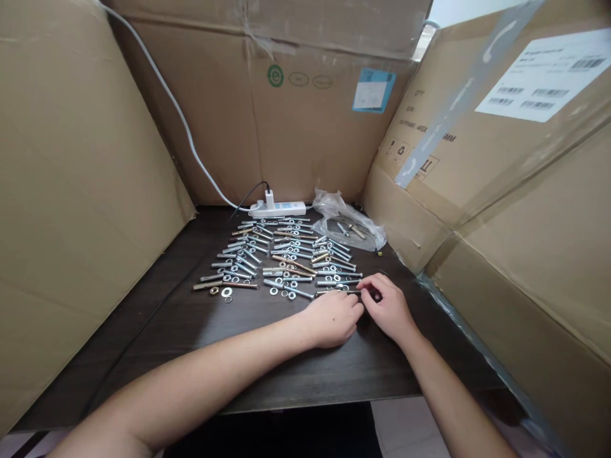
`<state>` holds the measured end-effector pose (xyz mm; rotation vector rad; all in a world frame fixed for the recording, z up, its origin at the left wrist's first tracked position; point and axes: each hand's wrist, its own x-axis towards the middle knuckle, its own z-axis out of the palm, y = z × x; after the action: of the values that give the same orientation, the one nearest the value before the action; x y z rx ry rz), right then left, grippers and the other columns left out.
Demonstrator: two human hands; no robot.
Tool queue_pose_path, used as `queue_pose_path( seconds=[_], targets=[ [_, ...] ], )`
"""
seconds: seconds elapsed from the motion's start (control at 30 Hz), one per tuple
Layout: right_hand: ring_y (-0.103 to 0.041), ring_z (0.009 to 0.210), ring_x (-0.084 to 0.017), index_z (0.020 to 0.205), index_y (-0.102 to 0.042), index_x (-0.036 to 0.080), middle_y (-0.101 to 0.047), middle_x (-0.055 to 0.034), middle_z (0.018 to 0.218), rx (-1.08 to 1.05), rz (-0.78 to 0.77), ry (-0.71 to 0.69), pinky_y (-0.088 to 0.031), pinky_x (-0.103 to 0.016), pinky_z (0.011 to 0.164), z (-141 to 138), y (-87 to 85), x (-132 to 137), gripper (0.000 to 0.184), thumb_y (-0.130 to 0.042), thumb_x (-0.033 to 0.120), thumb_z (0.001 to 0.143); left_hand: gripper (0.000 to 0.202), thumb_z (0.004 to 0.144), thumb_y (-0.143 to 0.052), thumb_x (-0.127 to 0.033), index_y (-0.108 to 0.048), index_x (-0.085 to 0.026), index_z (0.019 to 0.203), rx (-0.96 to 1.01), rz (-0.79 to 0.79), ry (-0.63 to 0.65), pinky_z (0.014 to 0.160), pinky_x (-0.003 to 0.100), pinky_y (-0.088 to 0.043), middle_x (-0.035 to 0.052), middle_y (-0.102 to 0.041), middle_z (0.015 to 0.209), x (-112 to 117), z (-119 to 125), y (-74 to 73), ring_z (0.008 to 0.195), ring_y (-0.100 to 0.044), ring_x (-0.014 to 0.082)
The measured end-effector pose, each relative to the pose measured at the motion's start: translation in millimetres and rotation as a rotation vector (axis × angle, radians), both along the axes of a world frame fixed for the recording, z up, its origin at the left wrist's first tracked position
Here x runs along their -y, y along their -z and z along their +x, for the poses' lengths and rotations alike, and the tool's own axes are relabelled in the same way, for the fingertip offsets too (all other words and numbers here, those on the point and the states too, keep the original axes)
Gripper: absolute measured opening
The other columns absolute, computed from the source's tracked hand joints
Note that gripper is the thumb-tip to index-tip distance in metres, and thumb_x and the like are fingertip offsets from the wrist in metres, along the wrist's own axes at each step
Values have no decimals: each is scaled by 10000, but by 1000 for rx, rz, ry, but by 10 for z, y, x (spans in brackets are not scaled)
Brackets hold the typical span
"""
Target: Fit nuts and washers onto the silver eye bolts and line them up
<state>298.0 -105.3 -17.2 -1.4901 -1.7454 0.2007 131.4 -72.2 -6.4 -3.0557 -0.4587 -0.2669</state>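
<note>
Both hands at the nearest bolt, front right of the laid-out rows.

The bolt lies flat on the dark table, at the near end of the right-hand row of bolts, with loose washers close by. The left hand rests knuckles-up with its fingers curled, tips hidden at the bolt; whether they grip cannot be told. The right hand has thumb and forefinger drawn narrow, pinched on the bolt's end. Judged: plated steel, rigid, small but dense, smooth enough to slip and roll. It is best pinched across the middle of the shank or at the head, kept level so that no washer slides off. A plastic bag and a power strip lie behind.
</note>
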Motion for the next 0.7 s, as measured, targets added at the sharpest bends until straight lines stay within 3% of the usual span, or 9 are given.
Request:
queue_pose_path(
  seconds=[0.13, 0.4, 0.53, 0.63, 0.7],
  targets=[
    [-531, 753, -173, 786, -612, 194, -588, -16, 799, -11, -6, 0, -399, -272, 629, -2, -3, 4, 128, -501, 131, 788, 222, 848, -473, -209, -525, -114, 1042, 23, -7, -19, 776, 330, -458, 99, -570, 1008, -51, -26, 3, 863, -558, 215],
    [-517, 699, -168, 790, -614, 191, -578, -20, 764, -36, -32, 18, -383, -260, 578, 9, 3, -1, 128, -491, 156, 786, 194, 923, -382, -168, -490, -149, 1083, 73, 18, -59, 789, 304, -424, 78, -527, 1052, -102, -64, -89, 900, -518, 187],
    [-503, 655, -159, 795, -611, 187, -575, -20, 751, -49, -28, 32, -377, -262, 570, 15, 6, 3, 132, -480, 173, 794, 127, 900, -415, -198, -520, -141, 945, 61, 75, -83, 785, 357, -405, 92, -532, 982, 127, -188, -190, 893, -502, 221],
    [-491, 629, -154, 785, -607, 184, -576, -22, 747, -46, -20, 38, -375, -263, 568, 17, 16, 0, 130, -477, 179, 792, 168, 849, -494, -295, -528, -143, 912, 20, -37, -15, 753, 346, -413, 85, -542, 948, 364, -312, -194, 866, -505, 224],
    [-490, 622, -152, 781, -606, 183, -581, -25, 752, -44, -19, 40, -376, -262, 564, 17, 21, -5, 131, -476, 181, 788, 223, 845, -495, -297, -527, -137, 996, 29, -98, -24, 821, 351, -409, 99, -554, 1006, 449, -362, -155, 942, -507, 233]
  ],
)
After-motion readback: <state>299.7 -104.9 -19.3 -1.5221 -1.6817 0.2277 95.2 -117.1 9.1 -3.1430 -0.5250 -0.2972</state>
